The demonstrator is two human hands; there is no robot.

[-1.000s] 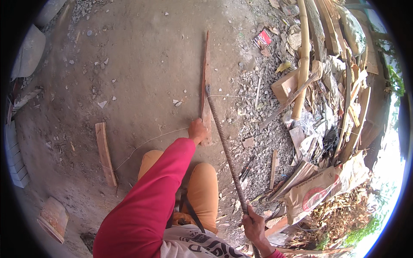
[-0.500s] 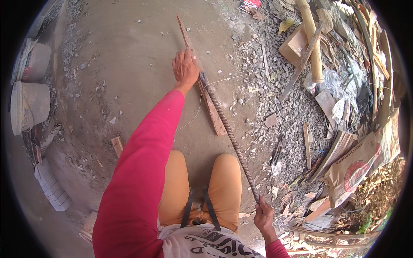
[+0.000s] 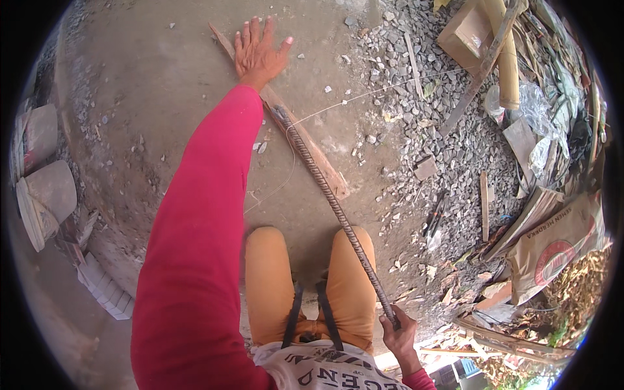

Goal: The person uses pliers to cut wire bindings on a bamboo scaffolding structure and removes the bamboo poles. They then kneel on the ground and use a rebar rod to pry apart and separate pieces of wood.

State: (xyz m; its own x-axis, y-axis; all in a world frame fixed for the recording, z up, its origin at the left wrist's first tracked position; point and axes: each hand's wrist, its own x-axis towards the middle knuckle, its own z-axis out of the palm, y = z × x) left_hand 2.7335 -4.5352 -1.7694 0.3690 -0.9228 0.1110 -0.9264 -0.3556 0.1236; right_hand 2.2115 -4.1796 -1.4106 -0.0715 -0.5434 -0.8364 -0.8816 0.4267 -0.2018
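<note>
My left hand (image 3: pixel 259 55) is spread open, palm down, over the upper part of a narrow rough wooden board (image 3: pixel 331 181) on the dirt ground. My right hand (image 3: pixel 396 327), at the lower right, grips the near end of a ribbed steel bar (image 3: pixel 338 212), which runs diagonally up past my right knee. The bar's far end lies on the board, just below my left wrist. A thin pale string (image 3: pixel 344 102) crosses the bar near that end and loops down toward my left knee.
Gravel (image 3: pixel 411 140) borders the dirt on the right, beside bamboo (image 3: pixel 509 84), wood scraps, a cardboard box (image 3: pixel 465 32), plastic sheeting and a paper sack (image 3: pixel 549 250). At the left edge are plastic buckets (image 3: pixel 53 195) and pale stacked blocks (image 3: pixel 107 289).
My left hand has moved forward from the board's near part and spread its fingers. The board has turned, its far end swinging left. The bar now slants more, still in my right hand.
</note>
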